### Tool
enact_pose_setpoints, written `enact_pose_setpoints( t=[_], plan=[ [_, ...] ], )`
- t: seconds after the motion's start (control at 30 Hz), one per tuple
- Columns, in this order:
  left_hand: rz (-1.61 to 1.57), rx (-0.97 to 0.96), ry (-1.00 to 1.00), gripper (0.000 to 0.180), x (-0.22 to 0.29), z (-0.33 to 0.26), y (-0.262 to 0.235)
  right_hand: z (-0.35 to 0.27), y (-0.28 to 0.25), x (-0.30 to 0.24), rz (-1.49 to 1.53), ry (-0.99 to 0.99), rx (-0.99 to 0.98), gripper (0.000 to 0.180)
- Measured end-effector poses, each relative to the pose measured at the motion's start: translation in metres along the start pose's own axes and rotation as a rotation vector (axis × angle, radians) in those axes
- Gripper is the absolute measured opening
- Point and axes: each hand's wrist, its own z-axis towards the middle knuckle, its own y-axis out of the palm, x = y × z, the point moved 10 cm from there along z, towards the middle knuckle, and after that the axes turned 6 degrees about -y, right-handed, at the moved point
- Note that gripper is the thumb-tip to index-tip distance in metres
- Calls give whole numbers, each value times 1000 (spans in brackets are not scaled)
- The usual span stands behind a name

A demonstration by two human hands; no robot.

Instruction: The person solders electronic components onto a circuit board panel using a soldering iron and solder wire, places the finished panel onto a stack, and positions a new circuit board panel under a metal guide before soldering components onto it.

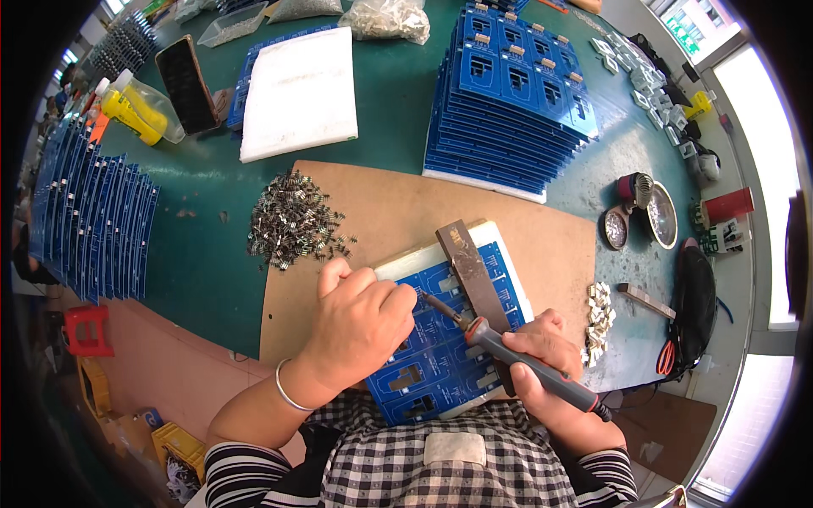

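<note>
My right hand [546, 347] grips a soldering iron [542, 375] with a grey and red handle. Its tip points left and down onto a blue circuit board panel [436, 364] with several cut-outs. Close to that tip, my left hand [360, 326] is closed in a pinch over the board's left side. Whatever its fingers hold is hidden or too small to name. A dark brown bar [472, 271] lies slantwise across the board, passing under the iron. Beneath the board is a whitish pad [485, 233], its edges showing at the top and right.
Brown board [381, 199] covers part of the green table [212, 254]. Small pinned parts [292, 222] are heaped left; white connectors [599, 322] lie right. Blue panels are stacked behind [508, 118] and left [93, 220]. Scissors [666, 356] and a metal dish [661, 216] sit right.
</note>
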Motion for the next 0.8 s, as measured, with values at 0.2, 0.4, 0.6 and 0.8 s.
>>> enact_pose_setpoints(
  t=[0.2,0.4,0.6,0.8],
  plan=[
    [-4,-3,-6,20,-1,3,0,3,0,0,0,-6,-6,31],
    [1,-19,-25,21,-3,6,3,7,0,-1,-4,-22,-5,31],
    [-5,-17,-26,21,-5,10,5,10,0,-1,-5,-6,-3,30],
    [4,8,-29,20,-9,12,2,11,0,-1,-14,-6,12,27]
  ],
)
